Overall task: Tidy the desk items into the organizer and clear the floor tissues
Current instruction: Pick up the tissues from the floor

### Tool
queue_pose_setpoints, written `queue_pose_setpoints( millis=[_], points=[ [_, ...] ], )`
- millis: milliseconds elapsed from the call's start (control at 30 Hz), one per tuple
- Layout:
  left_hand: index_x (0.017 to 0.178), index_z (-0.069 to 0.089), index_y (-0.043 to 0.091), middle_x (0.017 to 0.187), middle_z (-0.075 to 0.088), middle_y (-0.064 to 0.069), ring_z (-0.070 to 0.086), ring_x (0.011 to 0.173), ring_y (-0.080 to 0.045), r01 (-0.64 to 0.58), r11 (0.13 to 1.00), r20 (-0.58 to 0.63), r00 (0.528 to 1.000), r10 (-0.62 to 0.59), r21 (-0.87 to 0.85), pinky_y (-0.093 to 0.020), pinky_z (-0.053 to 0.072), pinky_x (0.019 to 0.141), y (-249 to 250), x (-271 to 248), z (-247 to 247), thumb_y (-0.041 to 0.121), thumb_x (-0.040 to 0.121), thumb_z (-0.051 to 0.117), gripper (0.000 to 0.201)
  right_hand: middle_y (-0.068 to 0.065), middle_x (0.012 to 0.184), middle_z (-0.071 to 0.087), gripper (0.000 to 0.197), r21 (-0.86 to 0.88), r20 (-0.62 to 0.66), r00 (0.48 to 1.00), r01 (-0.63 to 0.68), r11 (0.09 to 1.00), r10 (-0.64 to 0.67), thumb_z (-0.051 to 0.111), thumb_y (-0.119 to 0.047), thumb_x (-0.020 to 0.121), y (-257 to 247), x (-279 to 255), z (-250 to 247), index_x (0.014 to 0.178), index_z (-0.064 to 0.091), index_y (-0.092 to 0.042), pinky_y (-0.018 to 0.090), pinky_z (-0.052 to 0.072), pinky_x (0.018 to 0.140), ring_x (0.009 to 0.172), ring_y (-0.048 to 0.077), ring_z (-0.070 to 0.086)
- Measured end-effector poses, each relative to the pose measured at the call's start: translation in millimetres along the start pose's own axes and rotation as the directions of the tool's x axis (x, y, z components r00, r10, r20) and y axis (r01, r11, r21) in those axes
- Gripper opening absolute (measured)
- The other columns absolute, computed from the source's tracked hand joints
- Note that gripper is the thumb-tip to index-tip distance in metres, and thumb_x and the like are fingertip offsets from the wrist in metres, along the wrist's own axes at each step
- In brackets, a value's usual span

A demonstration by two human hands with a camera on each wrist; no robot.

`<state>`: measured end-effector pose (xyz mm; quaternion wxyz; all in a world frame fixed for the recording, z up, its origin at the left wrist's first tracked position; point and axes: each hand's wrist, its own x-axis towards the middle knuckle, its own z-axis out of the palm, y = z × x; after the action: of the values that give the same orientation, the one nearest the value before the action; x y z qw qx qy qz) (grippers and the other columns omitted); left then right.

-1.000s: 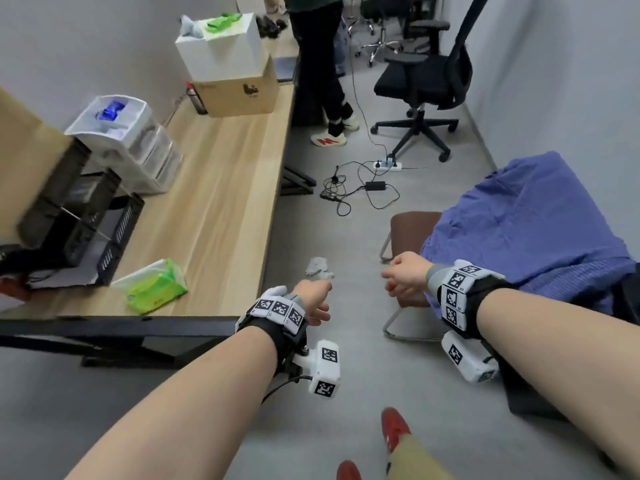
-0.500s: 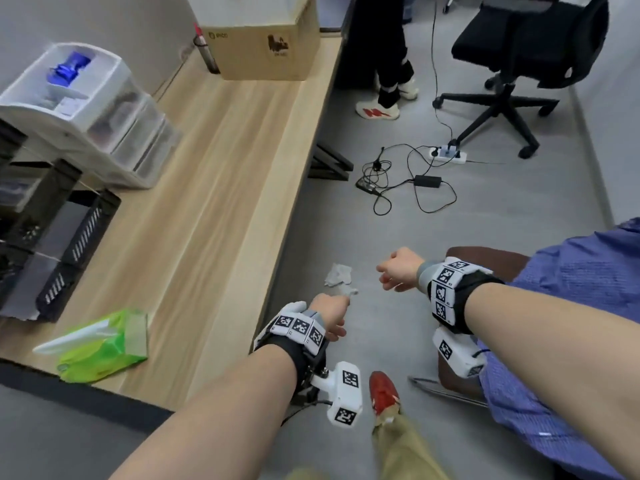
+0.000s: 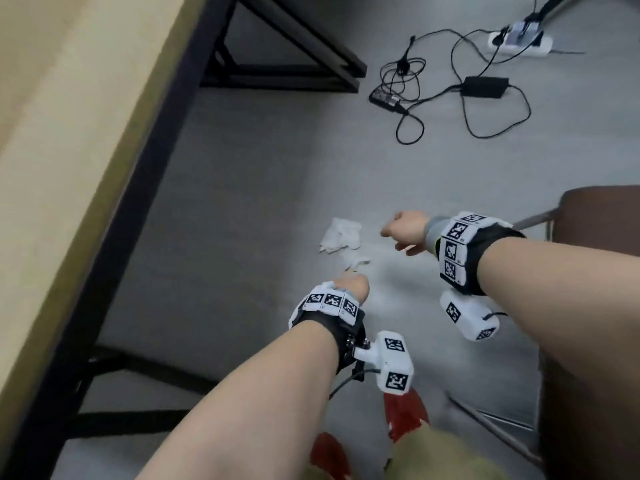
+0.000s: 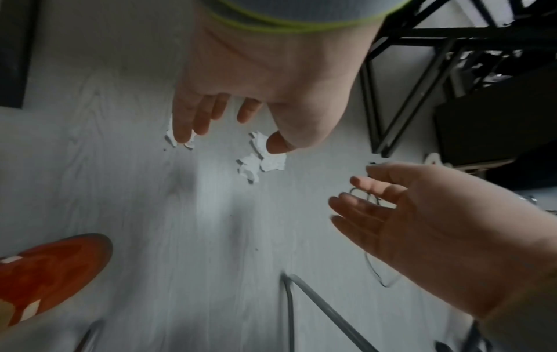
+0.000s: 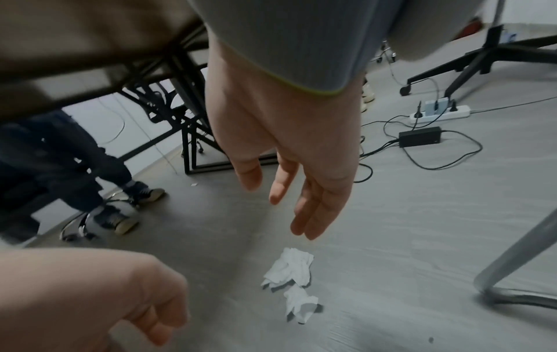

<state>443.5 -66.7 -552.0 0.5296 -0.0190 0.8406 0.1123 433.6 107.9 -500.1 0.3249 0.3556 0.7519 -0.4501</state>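
Two crumpled white tissues lie on the grey floor: a larger tissue [image 3: 341, 234] and, just nearer me, a smaller tissue [image 3: 356, 262]. My left hand [image 3: 349, 285] hovers right above the smaller one, fingers loosely hanging and holding nothing. In the left wrist view the left hand [image 4: 229, 133] hangs over the tissue pieces [image 4: 262, 158], its thumb just above them. My right hand [image 3: 398, 233] is to the right of the larger tissue, empty. The right wrist view shows the right hand [image 5: 280, 202] with straight fingers, well above both tissues [image 5: 291, 266].
The wooden desk edge [image 3: 86, 168] and its black frame [image 3: 284, 64] run along the left. Cables, a power adapter [image 3: 485, 86] and a power strip [image 3: 519, 43] lie on the far floor. A brown chair [image 3: 602, 220] stands right. My red shoes [image 3: 405, 414] are below. Another person's feet [image 5: 126, 214] show under the desk.
The view has tipped down to the floor and the desk items have left it. Both hands have dropped closer to the tissues, with the left now just over the smaller one.
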Motion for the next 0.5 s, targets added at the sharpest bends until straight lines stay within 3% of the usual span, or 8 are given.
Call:
queue_pose_setpoints(
  millis=[67,100,167,233,300,400,433,500],
  points=[
    [0.127,0.050,0.017,0.133,0.057,-0.014,0.054,0.124,-0.034,-0.034,0.952,0.001,0.999,0.036,0.304,-0.034,0.044,0.091,-23,55,17,0.039,0.087,0.058,0.046,0.010,0.095,0.059,0.022,-0.209,0.027,0.998,0.058,0.976,-0.053,0.056,-0.024,0.094,16,52,24,0.108,0.057,-0.008,0.038,0.053,0.079,0.090,0.029,0.058],
    [0.113,0.049,0.016,0.128,0.058,-0.016,0.055,0.120,-0.035,-0.028,0.938,-0.004,1.000,0.031,0.344,-0.032,0.043,0.090,-28,67,17,0.038,0.083,0.062,0.039,0.011,0.100,0.061,0.022,-0.319,0.043,0.995,0.095,0.943,-0.086,0.057,-0.025,0.093,14,62,33,0.106,0.059,-0.007,0.036,0.051,0.081,0.091,0.030,0.058],
    [0.091,0.051,0.013,0.137,0.052,-0.019,0.051,0.127,-0.034,0.014,0.951,0.047,0.998,-0.031,0.310,-0.030,0.037,0.084,-38,92,21,0.033,0.095,0.048,0.021,0.013,0.109,0.066,0.028,-0.472,0.053,0.982,0.182,0.863,-0.179,0.058,-0.027,0.090,14,85,53,0.107,0.064,-0.005,0.032,0.049,0.082,0.098,0.031,0.062],
    [0.115,0.062,0.008,0.147,0.046,-0.018,0.045,0.135,-0.032,0.049,0.970,0.072,0.995,-0.068,0.239,-0.035,0.041,0.094,-44,120,30,0.029,0.101,0.036,0.035,0.013,0.116,0.067,0.034,-0.561,0.082,0.970,0.236,0.793,-0.230,0.057,-0.026,0.087,16,111,76,0.112,0.067,-0.007,0.031,0.051,0.086,0.105,0.031,0.063],
    [0.135,0.053,0.007,0.143,0.050,-0.015,0.048,0.132,-0.032,0.026,0.937,0.068,0.996,-0.053,0.348,-0.037,0.042,0.105,-71,181,44,0.028,0.099,0.039,0.044,0.012,0.127,0.060,0.037,-0.639,0.122,0.967,0.250,0.727,-0.225,0.056,-0.027,0.086,22,145,101,0.119,0.065,-0.013,0.037,0.051,0.095,0.109,0.033,0.061],
    [0.114,0.050,0.027,0.135,0.056,-0.007,0.054,0.126,-0.032,-0.005,0.832,0.061,0.997,-0.035,0.554,-0.047,0.046,0.104,-128,287,72,0.030,0.093,0.053,0.022,0.009,0.139,0.039,0.043,-0.738,0.172,0.967,0.252,0.625,-0.187,0.053,-0.030,0.085,38,198,134,0.127,0.059,-0.026,0.049,0.045,0.101,0.113,0.038,0.058],
    [0.121,0.049,0.024,0.139,0.053,-0.004,0.052,0.127,-0.030,0.003,0.877,0.041,0.999,-0.026,0.480,-0.047,0.044,0.106,-138,301,74,0.028,0.095,0.053,0.026,0.008,0.142,0.034,0.042,-0.771,0.192,0.966,0.256,0.582,-0.170,0.052,-0.031,0.085,42,216,145,0.127,0.058,-0.029,0.050,0.043,0.102,0.114,0.040,0.057],
    [0.129,0.054,0.009,0.136,0.056,-0.010,0.056,0.123,-0.032,0.027,0.903,0.053,0.997,-0.055,0.428,-0.040,0.046,0.103,-121,258,62,0.020,0.099,0.045,0.033,0.009,0.152,0.022,0.043,-0.823,0.234,0.963,0.271,0.500,-0.136,0.047,-0.032,0.085,50,234,156,0.127,0.058,-0.034,0.052,0.041,0.104,0.120,0.041,0.055]
  ],
)
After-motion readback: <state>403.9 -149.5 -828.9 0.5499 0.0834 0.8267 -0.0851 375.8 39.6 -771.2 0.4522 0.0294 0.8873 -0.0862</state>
